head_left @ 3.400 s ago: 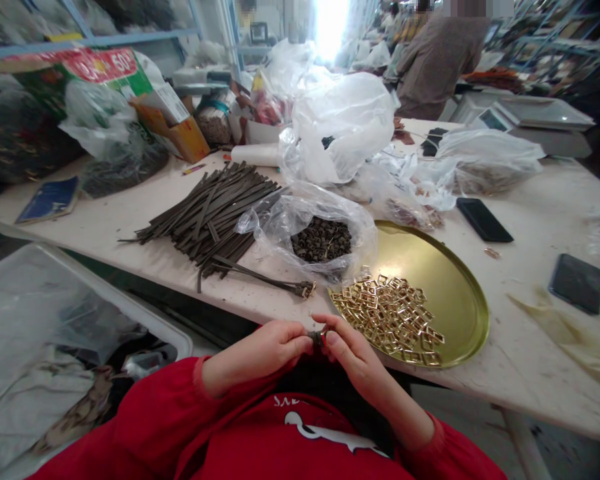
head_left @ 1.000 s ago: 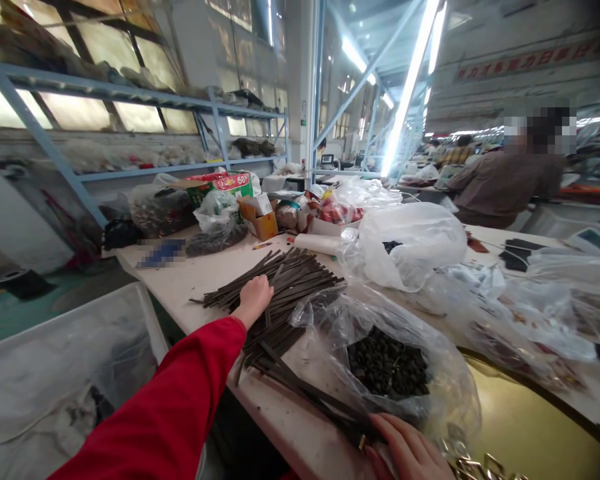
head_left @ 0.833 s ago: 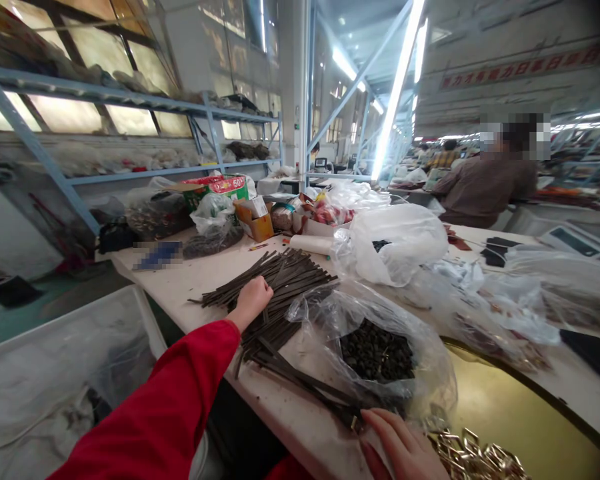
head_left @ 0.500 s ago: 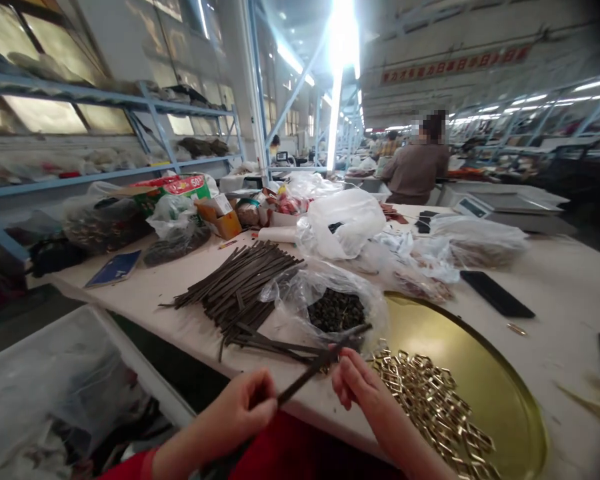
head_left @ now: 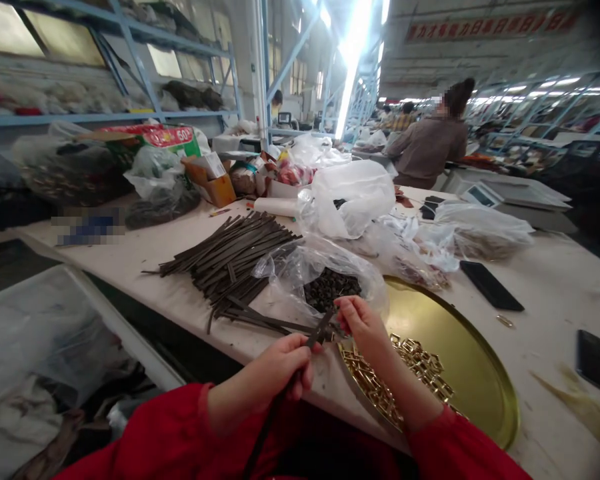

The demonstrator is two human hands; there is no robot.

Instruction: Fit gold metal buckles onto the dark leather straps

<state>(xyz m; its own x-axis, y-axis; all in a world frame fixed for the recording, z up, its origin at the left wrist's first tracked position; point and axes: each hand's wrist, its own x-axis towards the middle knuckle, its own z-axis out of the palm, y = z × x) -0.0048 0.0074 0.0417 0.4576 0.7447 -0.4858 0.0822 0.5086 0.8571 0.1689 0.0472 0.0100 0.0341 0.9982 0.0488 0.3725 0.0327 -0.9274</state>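
Note:
My left hand [head_left: 289, 363] is closed around a dark brown strip [head_left: 321, 329], whose lower part hangs down over my lap. The strip's upper end reaches up to my right hand [head_left: 356, 319]. The fingertips there are pinched together at the strip's end; what is between them is too small to make out. Just beyond, an open clear plastic bag [head_left: 285, 270] holds many small dark pieces [head_left: 330, 288]. Under my right forearm, gold metal buckles [head_left: 420, 363] lie on a round gold tray [head_left: 473, 347]. A fanned pile of dark strips [head_left: 235, 257] lies left of the bag.
More plastic bags [head_left: 353, 200] and boxes [head_left: 213, 180] crowd the table's back. A black phone-like slab [head_left: 491, 285] and a small gold piece [head_left: 505, 321] lie right of the tray. A lined white bin [head_left: 125, 327] stands at lower left. Another person [head_left: 430, 150] is farther back.
My left hand has moved up and right along with the strip. The right hand has risen, and its looser fingers are now pinched at the strip's end. The view has shifted downward.

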